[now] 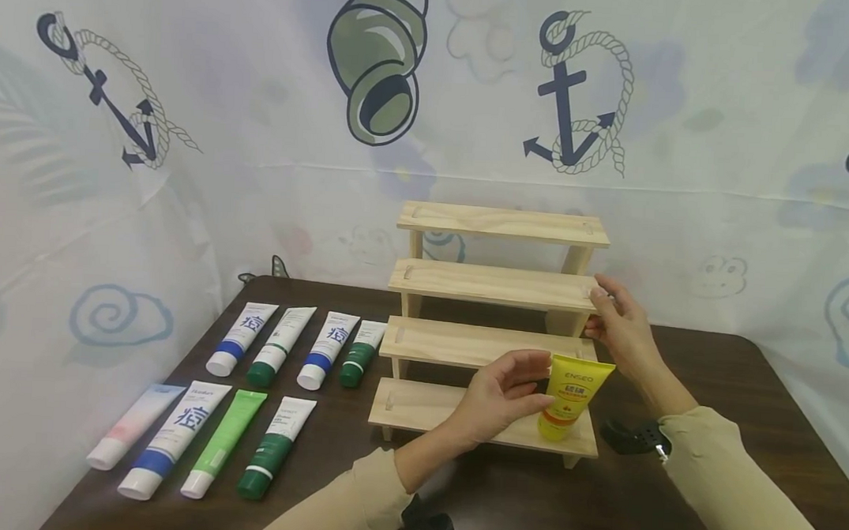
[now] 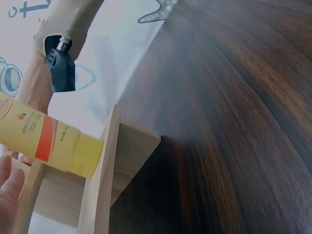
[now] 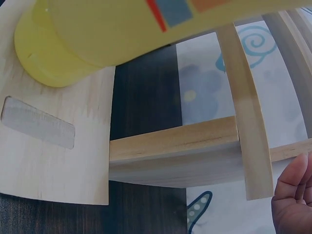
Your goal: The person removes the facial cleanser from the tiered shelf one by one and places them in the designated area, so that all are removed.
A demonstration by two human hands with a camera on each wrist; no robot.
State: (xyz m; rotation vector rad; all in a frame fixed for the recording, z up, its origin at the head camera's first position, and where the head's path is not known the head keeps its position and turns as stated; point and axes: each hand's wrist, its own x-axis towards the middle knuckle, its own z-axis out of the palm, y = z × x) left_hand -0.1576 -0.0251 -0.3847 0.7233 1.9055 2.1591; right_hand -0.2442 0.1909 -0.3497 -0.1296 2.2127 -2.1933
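Note:
A yellow tube [image 1: 568,394] stands on its cap on the lowest step of a wooden display rack [image 1: 425,407], near that step's right end. My left hand [image 1: 500,395] is at the tube's left side, fingers loosely bent, with fingertips right at its edge. In the left wrist view the fingers [image 2: 9,190] of this hand show just below the tube [image 2: 53,139]. Higher up, my right hand [image 1: 624,329] holds the right end of the second step from the top. The right wrist view shows its fingers [image 3: 292,185] close to a step's end.
Several tubes lie in two rows on the dark table [image 1: 344,483] left of the rack, among them a light green tube [image 1: 225,442] and a white tube with a dark green cap [image 1: 277,448]. A patterned curtain [image 1: 275,92] hangs behind and at the left.

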